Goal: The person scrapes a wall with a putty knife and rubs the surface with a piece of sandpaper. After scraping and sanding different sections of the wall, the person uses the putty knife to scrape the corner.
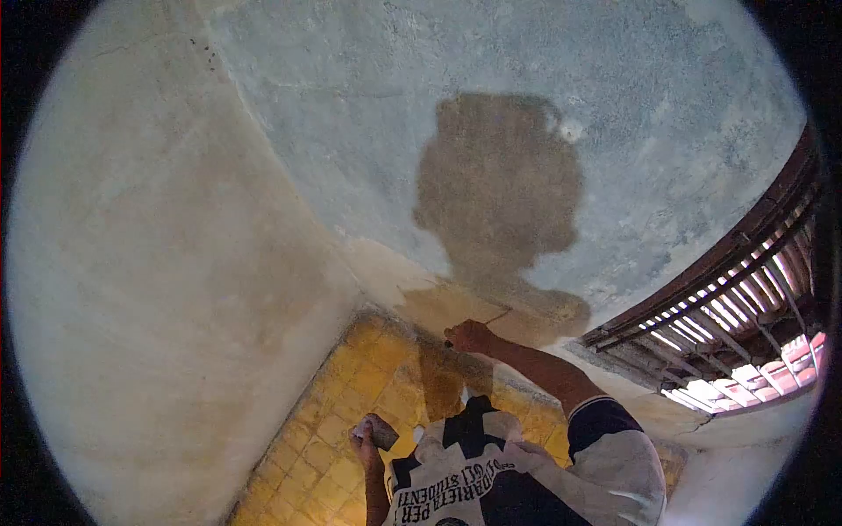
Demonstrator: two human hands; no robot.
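Note:
My left hand is wrapped round a grey, block-like object low in the view, above the yellow tiled floor. Close to the foot of the blue-grey wall, my right hand is closed on a thin tool. The tool's slim end points up and right at the pale lower band of the wall. A dark handle end shows under the fist. What the tool is cannot be made out.
A pale plaster wall rises at the left and meets the blue-grey one in a corner. Yellow tiles cover the floor. A barred window is at the right. A head-and-shoulders shadow falls on the wall ahead.

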